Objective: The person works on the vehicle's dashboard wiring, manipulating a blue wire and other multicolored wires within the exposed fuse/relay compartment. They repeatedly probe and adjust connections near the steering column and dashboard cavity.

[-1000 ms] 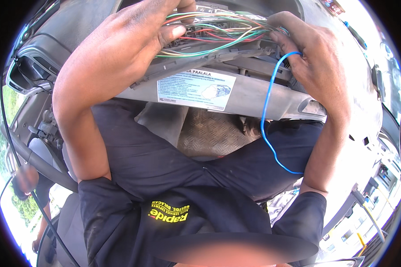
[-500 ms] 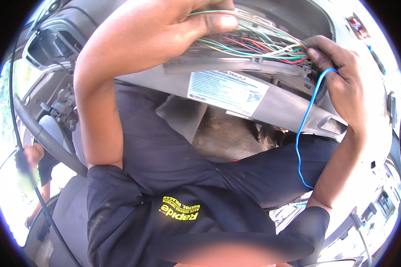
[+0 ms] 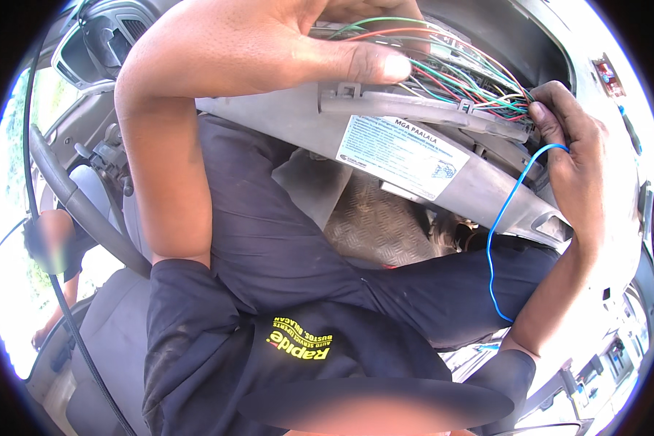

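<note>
A loose bundle of thin green, red and white wires (image 3: 479,81) runs across a long grey plastic trim piece. My left hand (image 3: 334,54) curls round the bundle's left part, thumb in front and fingers behind; the fingertips are partly hidden. At the right end, my right hand (image 3: 570,134) pinches the wires between thumb and fingers. A separate blue wire (image 3: 493,243) loops from my right hand, hangs down over my leg and passes behind my forearm. Below the bundle lies a clip-edged plastic strip (image 3: 421,107).
Under the wires, a grey sill panel (image 3: 291,116) carries a white and blue printed label (image 3: 403,156). Ribbed floor (image 3: 374,218) shows below it. A steering wheel (image 3: 73,200) stands at left, near a black cable (image 3: 73,327). Another person (image 3: 51,240) is outside at far left.
The view has shifted, so panel and label sit farther right. My left thumb lies lower on the bundle, and the wires above it spread more. My right hand keeps its pinch.
</note>
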A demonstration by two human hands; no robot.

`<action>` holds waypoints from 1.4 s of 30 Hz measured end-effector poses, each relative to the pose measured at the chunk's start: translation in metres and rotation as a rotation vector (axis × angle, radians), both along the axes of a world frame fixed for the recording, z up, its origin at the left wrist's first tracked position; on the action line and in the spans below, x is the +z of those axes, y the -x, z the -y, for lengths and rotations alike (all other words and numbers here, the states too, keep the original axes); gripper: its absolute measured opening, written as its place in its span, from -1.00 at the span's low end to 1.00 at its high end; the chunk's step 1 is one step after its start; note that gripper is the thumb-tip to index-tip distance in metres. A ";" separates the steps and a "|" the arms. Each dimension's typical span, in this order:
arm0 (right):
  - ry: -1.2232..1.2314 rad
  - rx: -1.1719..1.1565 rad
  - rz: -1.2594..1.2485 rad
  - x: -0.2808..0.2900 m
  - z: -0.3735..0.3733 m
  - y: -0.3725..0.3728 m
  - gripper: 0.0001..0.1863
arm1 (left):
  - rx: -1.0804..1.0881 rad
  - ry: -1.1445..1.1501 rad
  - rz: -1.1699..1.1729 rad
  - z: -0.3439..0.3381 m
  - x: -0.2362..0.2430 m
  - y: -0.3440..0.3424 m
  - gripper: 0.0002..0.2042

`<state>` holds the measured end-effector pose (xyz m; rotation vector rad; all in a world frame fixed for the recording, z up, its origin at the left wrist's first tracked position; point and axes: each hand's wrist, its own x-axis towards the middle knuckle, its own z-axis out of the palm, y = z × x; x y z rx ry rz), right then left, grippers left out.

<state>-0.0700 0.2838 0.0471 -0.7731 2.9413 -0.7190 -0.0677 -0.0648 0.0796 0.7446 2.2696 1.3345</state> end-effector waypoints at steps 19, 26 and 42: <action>0.222 0.181 -0.111 -0.007 0.051 -0.045 -0.55 | -0.144 0.335 -0.038 -0.004 0.031 0.003 -0.72; 0.211 0.282 -0.107 -0.003 0.051 -0.043 -0.62 | -0.158 0.209 -0.063 0.010 -0.005 0.013 -0.68; 0.222 0.495 -0.042 0.008 0.032 -0.034 -0.71 | -0.116 0.338 0.160 -0.007 0.034 0.009 -0.61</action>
